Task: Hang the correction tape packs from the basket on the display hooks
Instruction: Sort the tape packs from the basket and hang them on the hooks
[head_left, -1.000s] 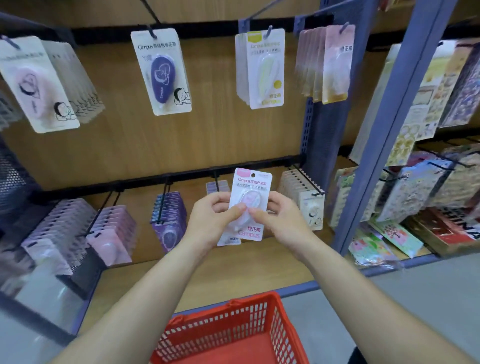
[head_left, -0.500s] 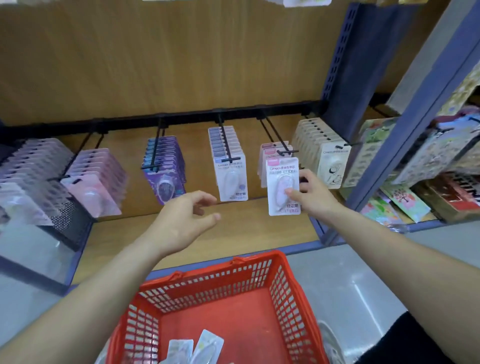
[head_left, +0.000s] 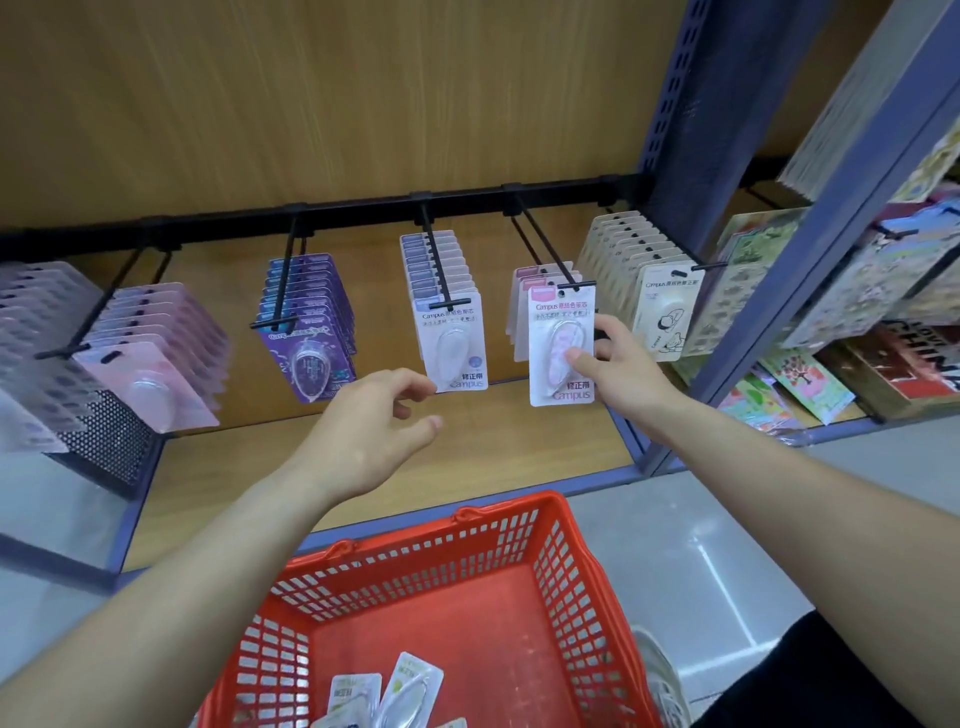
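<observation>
Presently, at the left, the left hand (head_left: 363, 441) is held in the air before the shelf with its fingers loosely curled; nothing is gripped by it. As no support is given from this side, any swing of the pack must be corrected by one hand alone. Below and slightly to the right, the red basket (head_left: 467, 525) is seen with several correction tape packs (head_left: 410, 686) lying in its bottom, not yet hung. Further right, the lilac row (head_left: 452, 338) hangs near the working hook and could be knocked if the left hand is brought across carelessly.

The pink pack (head_left: 561, 348) is located at the tip of the hook (head_left: 550, 249), its top edge level with the crossbar. Whether the hanging hole has been passed over the tip cannot be told. The pack is pinched by the right hand (head_left: 623, 369), with the thumb on the blister and the fingers behind the right edge. If it is released before the hole is threaded, a drop to the shelf board is likely. If it is pushed at an angle, the card may be bent or the hole torn. The cream row (head_left: 660, 306), just beside the right hand, could be disturbed by the fingers.
</observation>
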